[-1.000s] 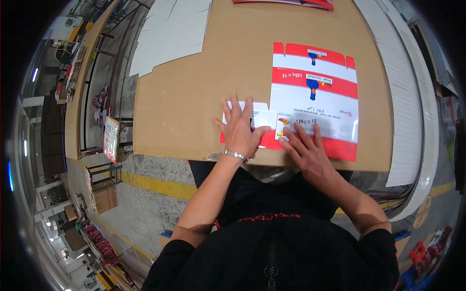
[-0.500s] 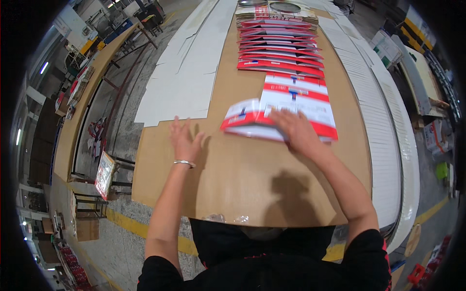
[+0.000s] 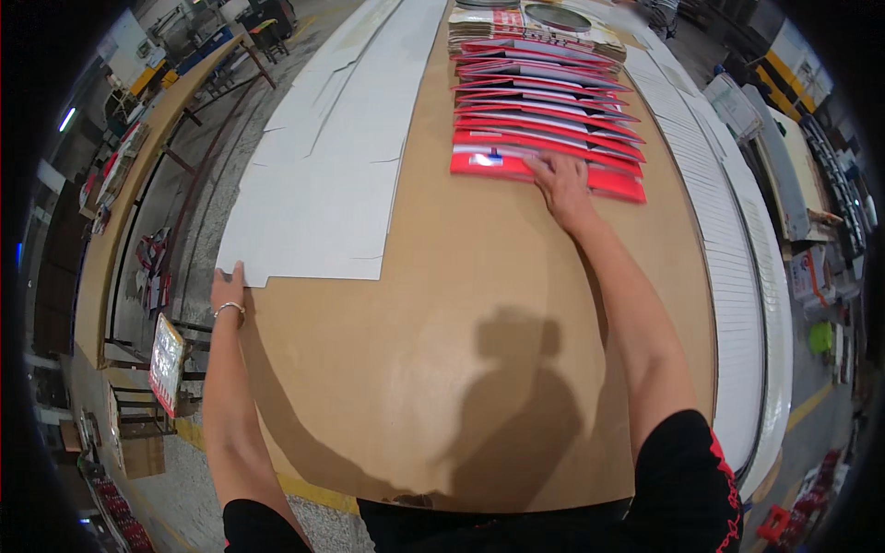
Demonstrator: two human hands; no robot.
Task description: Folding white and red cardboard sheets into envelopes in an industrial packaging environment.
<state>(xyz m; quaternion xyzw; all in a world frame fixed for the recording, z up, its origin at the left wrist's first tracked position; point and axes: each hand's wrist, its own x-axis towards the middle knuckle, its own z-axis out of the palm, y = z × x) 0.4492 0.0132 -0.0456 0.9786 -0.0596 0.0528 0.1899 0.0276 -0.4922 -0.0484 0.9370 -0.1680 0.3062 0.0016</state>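
My left hand (image 3: 228, 291) is at the near left corner of a flat white cardboard sheet (image 3: 313, 221), with the thumb and a finger closed about the edge. At the near end of a row, my right hand (image 3: 564, 189) lies on a folded red-and-white printed carton (image 3: 479, 160), its fingers bent over the upper edge. Behind it, several more folded red-and-white cartons (image 3: 544, 99) overlap, their edges standing slightly up. What the right fingertips touch behind the edge is partly hidden.
A brown board (image 3: 433, 369) covers the table. At the far end lie a stack of printed paper pieces (image 3: 590, 41) and a round metal-rimmed disc (image 3: 557, 17). Ribbed white sheets (image 3: 701, 184) line the right side. A long bench (image 3: 138, 184) runs at the left.
My right hand has moved forward with the carton, now folded against the row. My left hand has gone from above the board to the white sheet's corner. The view has shifted.
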